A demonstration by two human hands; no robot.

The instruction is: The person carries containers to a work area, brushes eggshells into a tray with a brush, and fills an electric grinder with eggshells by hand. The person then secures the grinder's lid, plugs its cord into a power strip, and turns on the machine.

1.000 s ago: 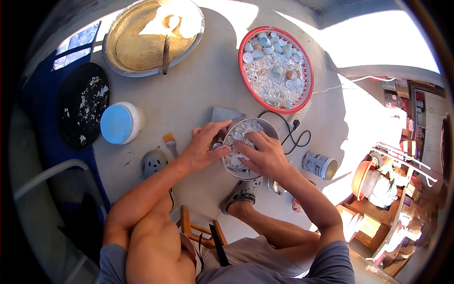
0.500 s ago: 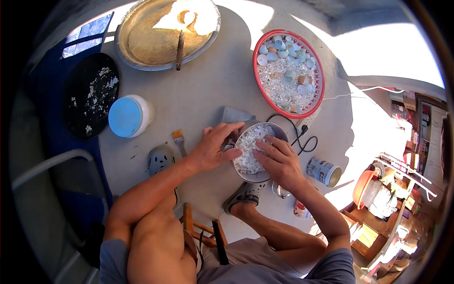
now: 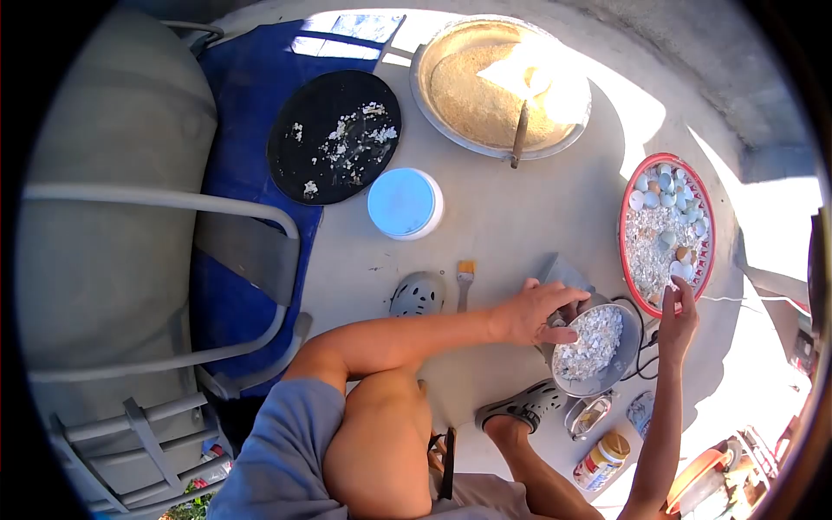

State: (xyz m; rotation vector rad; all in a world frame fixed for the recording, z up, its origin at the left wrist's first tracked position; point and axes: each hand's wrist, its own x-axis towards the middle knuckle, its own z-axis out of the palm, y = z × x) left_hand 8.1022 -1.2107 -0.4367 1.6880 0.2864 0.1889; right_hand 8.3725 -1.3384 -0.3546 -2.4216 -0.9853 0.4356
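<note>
A round metal bowl (image 3: 620, 368) stands tilted before me, part full of crushed white eggshells (image 3: 591, 342). My left hand (image 3: 542, 314) grips its left rim, thumb on the inside and fingers over the outer side. Off to the right, my right hand (image 3: 679, 319) is at the near edge of a red basket (image 3: 626, 234). Its fingers are pinched together, and a small pale eggshell piece seems to show at their tips. The basket holds broken shells, with several larger blue and brown half shells (image 3: 667, 195) on top.
A wide metal basin (image 3: 451, 130) of tan meal with a handled tool stands at the back. Nearby are a black tray (image 3: 303, 165) with white crumbs, a blue-lidded tub (image 3: 403, 204), a brush (image 3: 466, 276), a jar (image 3: 602, 459) and a black cord (image 3: 643, 364). A chair (image 3: 165, 199) stands left.
My right hand has left the crushed shells in the bowl and moved right to the red basket. My left hand stays on the bowl, now more tilted. The view has swung left.
</note>
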